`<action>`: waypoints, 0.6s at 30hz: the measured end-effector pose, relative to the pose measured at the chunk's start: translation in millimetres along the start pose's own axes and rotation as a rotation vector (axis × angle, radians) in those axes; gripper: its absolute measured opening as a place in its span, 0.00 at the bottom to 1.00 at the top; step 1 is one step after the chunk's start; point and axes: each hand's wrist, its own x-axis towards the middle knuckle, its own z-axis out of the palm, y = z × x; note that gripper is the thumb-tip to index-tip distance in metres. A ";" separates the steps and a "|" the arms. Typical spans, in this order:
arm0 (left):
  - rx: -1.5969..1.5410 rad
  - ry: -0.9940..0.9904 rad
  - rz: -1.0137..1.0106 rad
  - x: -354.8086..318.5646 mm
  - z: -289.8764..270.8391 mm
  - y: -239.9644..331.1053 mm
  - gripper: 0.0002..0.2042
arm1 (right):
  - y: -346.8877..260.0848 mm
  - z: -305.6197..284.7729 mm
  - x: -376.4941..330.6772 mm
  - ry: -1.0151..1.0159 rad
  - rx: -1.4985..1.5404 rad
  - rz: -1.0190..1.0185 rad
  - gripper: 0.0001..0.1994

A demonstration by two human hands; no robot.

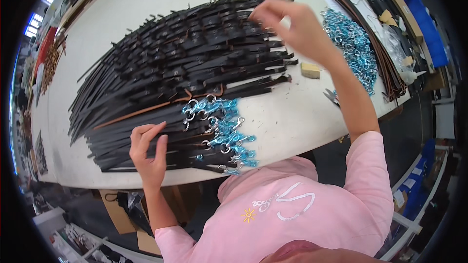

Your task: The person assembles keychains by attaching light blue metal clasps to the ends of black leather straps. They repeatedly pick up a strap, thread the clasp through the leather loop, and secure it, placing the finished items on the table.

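Note:
My left hand is raised over the near-left pile of flat black straps, thumb and fingers apart, nothing seen in it. My right hand hangs over the right ends of the larger far pile of black straps. Its fingers are bent and slightly blurred, so whether they grip a strap end is unclear. Metal snap hooks and rings with light blue wrapping lie at the right ends of the near straps. A single brown strap lies between the two piles.
A heap of blue-wrapped metal hooks lies on the right of the white table, beside long brown straps. Near it are a yellowish block and scissors. Blue bins stand below at right.

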 end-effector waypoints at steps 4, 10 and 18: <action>-0.112 0.015 -0.001 56.6 18.3 33.2 0.07 | 195.2 -38.5 39.2 0.022 -0.362 0.159 0.12; -0.247 -0.268 0.144 105.3 78.1 74.8 0.07 | 246.2 -17.0 33.5 -0.038 -0.408 0.249 0.10; -0.140 -0.239 0.327 168.7 129.2 120.5 0.11 | 132.9 -123.9 17.2 0.403 -0.532 -0.073 0.04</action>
